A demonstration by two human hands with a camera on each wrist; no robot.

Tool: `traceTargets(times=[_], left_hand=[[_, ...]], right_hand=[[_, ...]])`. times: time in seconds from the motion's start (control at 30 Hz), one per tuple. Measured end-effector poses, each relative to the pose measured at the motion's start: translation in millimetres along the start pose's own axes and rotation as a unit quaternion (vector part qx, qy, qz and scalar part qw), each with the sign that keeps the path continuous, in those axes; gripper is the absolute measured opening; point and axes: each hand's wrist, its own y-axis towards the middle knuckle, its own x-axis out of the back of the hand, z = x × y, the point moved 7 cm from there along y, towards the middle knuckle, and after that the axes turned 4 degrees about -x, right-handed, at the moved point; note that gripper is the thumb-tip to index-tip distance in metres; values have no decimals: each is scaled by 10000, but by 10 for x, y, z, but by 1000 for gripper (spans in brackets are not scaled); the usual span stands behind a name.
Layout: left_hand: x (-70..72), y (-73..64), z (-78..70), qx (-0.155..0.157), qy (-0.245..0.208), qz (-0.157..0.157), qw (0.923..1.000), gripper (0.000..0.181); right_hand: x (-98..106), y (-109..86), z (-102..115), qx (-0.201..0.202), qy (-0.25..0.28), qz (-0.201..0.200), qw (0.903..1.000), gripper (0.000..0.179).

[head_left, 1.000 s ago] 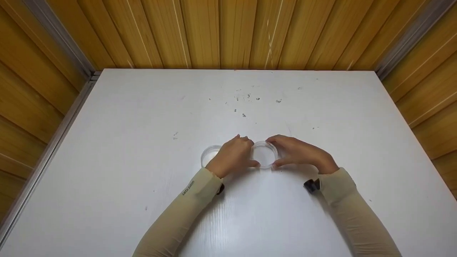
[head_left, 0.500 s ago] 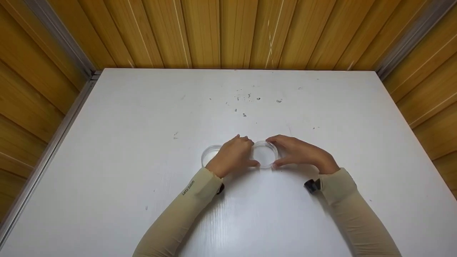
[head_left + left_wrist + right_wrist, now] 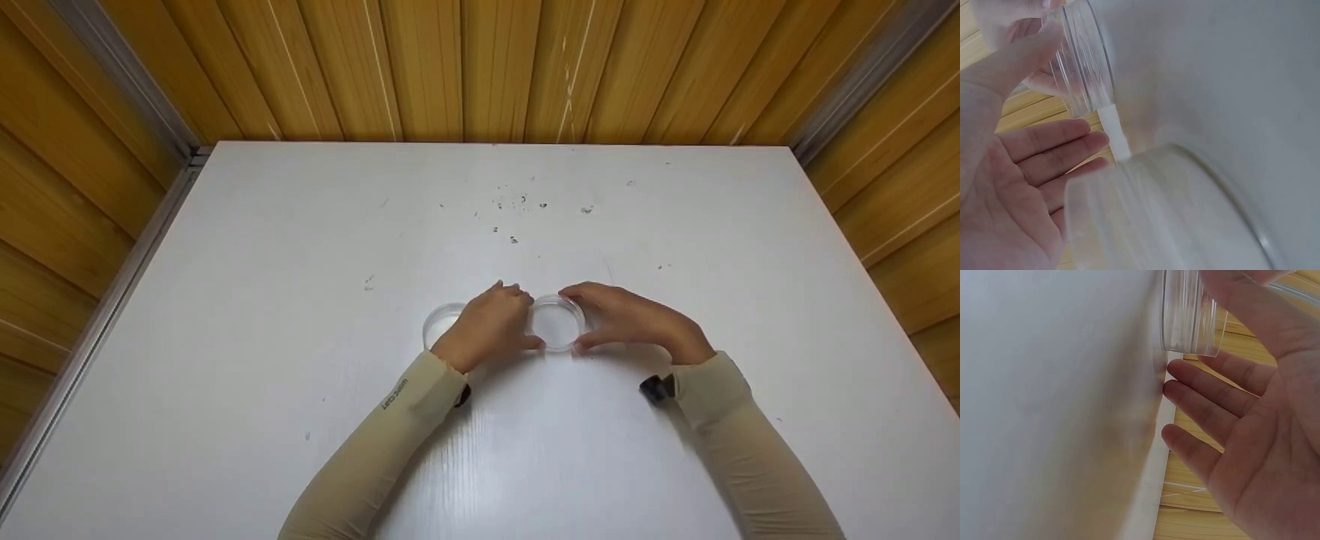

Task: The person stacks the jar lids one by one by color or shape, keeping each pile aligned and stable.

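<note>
A clear, round, low-walled container (image 3: 557, 324) stands on the white table between my two hands. My left hand (image 3: 489, 324) holds its left side with the thumb at the near edge and fingertips at the far edge. From the right, my right hand (image 3: 637, 321) grips the same container between thumb and fingers. In the left wrist view, ridges run round the container's wall (image 3: 1086, 56), and several left fingers extend below it. The right wrist view has the container (image 3: 1188, 315) at the top. A second clear round container (image 3: 441, 324) sits left of my left hand, partly hidden by it.
The white table (image 3: 300, 225) has small dark scuffs past my hands. Yellow wood-look panels (image 3: 495, 67) rise behind it and at both sides. A metal frame rail (image 3: 97, 300) runs along the left edge. A black wrist device (image 3: 657, 390) shows by the right cuff.
</note>
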Motion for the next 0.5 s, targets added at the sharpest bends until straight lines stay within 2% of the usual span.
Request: traceTargets(times=[0.27,0.5], left_hand=[[20,-21,4,-54,-37,-80,9999,37],[52,-84,23,-25,-287,49,9996,59]], right_hand=[[3,-9,11,110,2,3,9999,80],[31,-29,7,145,40,-25,9999,85]])
